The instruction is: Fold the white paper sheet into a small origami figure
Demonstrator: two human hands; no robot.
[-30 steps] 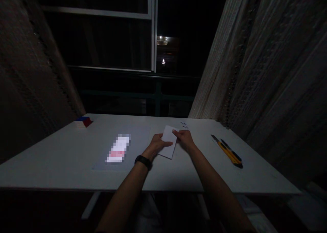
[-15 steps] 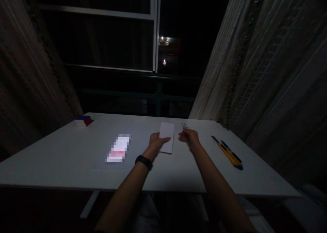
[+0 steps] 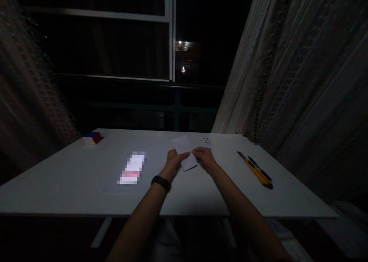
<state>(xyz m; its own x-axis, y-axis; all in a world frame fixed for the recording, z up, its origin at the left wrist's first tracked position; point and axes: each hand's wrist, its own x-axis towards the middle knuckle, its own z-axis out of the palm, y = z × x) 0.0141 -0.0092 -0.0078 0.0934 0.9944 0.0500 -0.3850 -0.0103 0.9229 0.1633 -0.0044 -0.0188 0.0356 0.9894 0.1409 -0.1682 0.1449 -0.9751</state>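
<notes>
Two pale curtains [image 3: 301, 81] hanging either side of a dark window [image 3: 169, 35], small lights showing in the glass. Below, a wide white table [image 3: 71, 185], dimly lit, with a faint translucent mat [image 3: 156, 154] left of centre and a blurred-out card [image 3: 132, 168] lying on it. Next, left hand [image 3: 174, 162], black wristband [image 3: 161, 182] behind it, thumb and fingers closed on the left edge of a white paper slip [image 3: 184, 151]; right hand [image 3: 204, 159] curled, fingertips pinching the slip's lower right edge. Slip tilted between both hands near the table's far middle, seemingly lifted just off it. Best gripped lightly at the edges only, hands close, wrists low, without crushing the sheet. Well to the right, yellow-and-black utility knives [image 3: 255, 172], side by side. At the far left, a small red-and-blue block [image 3: 92, 137]. Smallest, tiny paper scraps [image 3: 207, 141] just beyond the right hand.
</notes>
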